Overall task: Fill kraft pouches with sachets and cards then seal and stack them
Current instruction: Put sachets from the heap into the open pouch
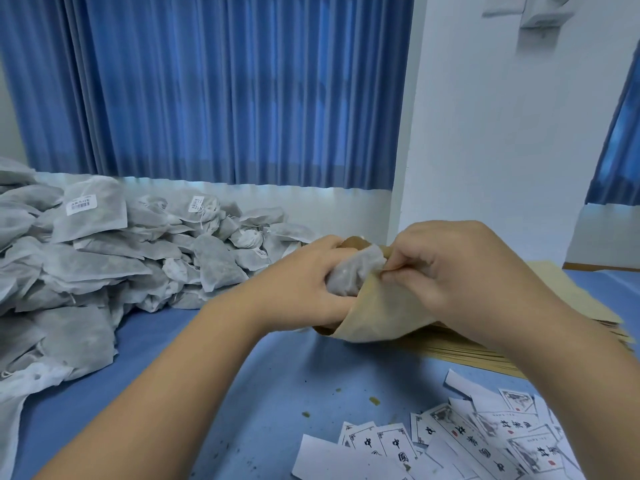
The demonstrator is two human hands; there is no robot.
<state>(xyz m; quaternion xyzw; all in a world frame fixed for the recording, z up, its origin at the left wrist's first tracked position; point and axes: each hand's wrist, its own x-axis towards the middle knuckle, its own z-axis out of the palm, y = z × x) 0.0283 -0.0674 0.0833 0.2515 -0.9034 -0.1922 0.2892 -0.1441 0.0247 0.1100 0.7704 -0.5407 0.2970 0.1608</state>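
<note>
Cards [398,448] nearest — left hand [304,282] grips sachet [353,275] at pouch [384,317] mouth; right hand [457,271] pinches pouch rim.

Gripping a grey-white mesh sachet [353,271] in the left hand [311,282], partly inside the open mouth of a kraft pouch [384,313]. Pinching the pouch's upper edge with the right hand [460,282], fingers curled. Held just above a blue table cover [263,393]. Big heap of sachets [104,258] at left, stack of flat kraft pouches [578,299] under and behind the right hand, printed cards [467,438] scattered near right. Blue curtain [225,88] behind.
</note>
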